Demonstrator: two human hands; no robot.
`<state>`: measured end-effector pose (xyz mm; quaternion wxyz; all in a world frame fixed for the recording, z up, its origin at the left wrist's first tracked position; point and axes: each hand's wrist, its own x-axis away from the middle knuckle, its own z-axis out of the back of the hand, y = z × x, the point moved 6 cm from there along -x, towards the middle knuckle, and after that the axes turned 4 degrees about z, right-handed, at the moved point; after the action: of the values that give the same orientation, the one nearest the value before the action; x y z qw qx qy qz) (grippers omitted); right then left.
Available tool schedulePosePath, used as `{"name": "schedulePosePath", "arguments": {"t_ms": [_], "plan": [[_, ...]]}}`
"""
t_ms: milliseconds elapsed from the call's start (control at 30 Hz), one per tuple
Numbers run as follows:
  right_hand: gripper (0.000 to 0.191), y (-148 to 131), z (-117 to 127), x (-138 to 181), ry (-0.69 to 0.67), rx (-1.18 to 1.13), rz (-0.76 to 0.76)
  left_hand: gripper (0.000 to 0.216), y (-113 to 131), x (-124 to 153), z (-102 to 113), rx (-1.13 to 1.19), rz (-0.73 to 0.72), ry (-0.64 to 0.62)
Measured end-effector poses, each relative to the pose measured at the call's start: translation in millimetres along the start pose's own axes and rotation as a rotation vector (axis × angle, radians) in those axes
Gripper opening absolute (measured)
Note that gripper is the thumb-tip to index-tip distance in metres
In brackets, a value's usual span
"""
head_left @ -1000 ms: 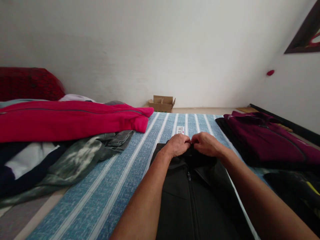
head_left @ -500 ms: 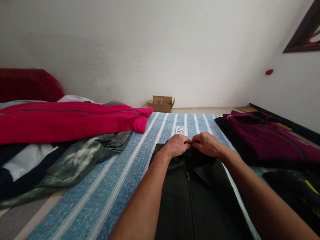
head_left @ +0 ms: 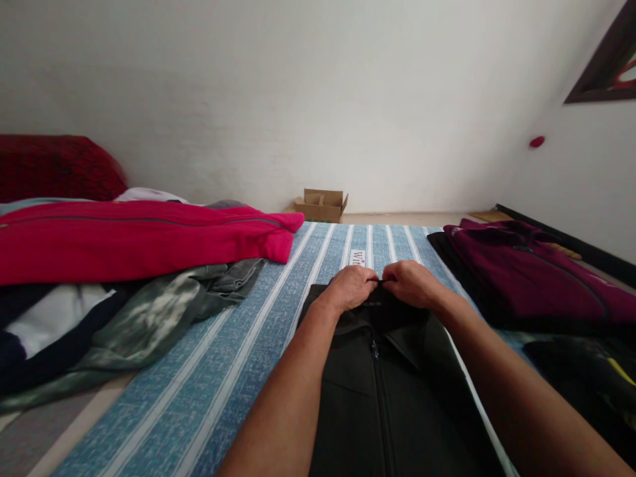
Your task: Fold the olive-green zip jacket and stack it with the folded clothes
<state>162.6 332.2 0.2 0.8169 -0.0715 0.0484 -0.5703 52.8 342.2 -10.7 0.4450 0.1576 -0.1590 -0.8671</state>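
Left hand (head_left: 352, 287): pinched on jacket (head_left: 392, 391) collar, 12 o'clock
Right hand (head_left: 411, 283): same (knuckles touching)
Progress: zipped flat; folding undone

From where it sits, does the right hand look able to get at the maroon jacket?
Probably yes: the right hand pinches the black jacket's collar, and the maroon jacket lies just beside it with nothing between.

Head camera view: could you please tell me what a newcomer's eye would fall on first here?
Both hands, left hand and right hand, pinch the collar of a black zip jacket laid flat on the blue striped mat. To the left lies a bright pink fleece jacket, to the right a maroon jacket.
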Motion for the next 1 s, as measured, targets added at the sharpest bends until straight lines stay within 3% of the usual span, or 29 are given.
{"name": "schedulePosePath", "arguments": {"t_ms": [133,467,1000], "plan": [[0.024,4.1,-1.6,-5.0,-0.022,0.049,-0.034,0.018,-12.6,3.0,2.0,-0.043,0.067,-0.039],[0.024,11.8,-8.6,-10.4,-0.063,0.06,-0.049,0.018,-48.5,10.0,13.2,0.002,0.223,0.017],[0.022,15.8,-21.3,-19.4,-0.14,-0.02,-0.106,0.017,-61.5,10.1,10.7,-0.05,0.399,0.093]]}}
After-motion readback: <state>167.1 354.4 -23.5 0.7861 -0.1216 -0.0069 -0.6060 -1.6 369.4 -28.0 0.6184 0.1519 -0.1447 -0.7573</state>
